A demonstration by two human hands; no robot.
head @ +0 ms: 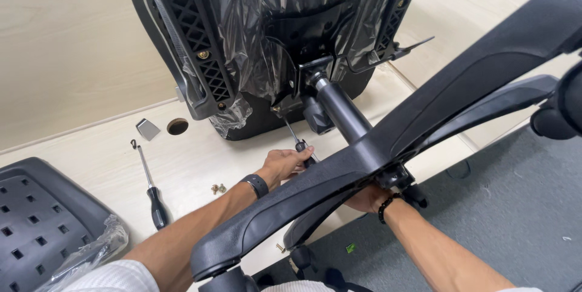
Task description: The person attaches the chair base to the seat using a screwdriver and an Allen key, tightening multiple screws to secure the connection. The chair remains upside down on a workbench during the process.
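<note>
An office chair lies on its side on a light wooden table [194,158]. Its black seat underside [279,31] is wrapped in clear plastic, and its gas cylinder [342,110] leads to the black star base [424,116] that crosses the foreground. My left hand [285,163] grips the handle of a screwdriver [294,137] whose tip rests at a screw under the seat plate. Mostly hidden behind a base leg, my right hand [367,198] holds the base near its hub from below.
A second black-handled screwdriver [150,186] lies on the table left of my left arm. Loose brass screws [218,189] sit near my wrist. A small metal piece [147,128] and a round hole [177,126] lie further back. A perforated black panel [36,219] is at left; grey floor at right.
</note>
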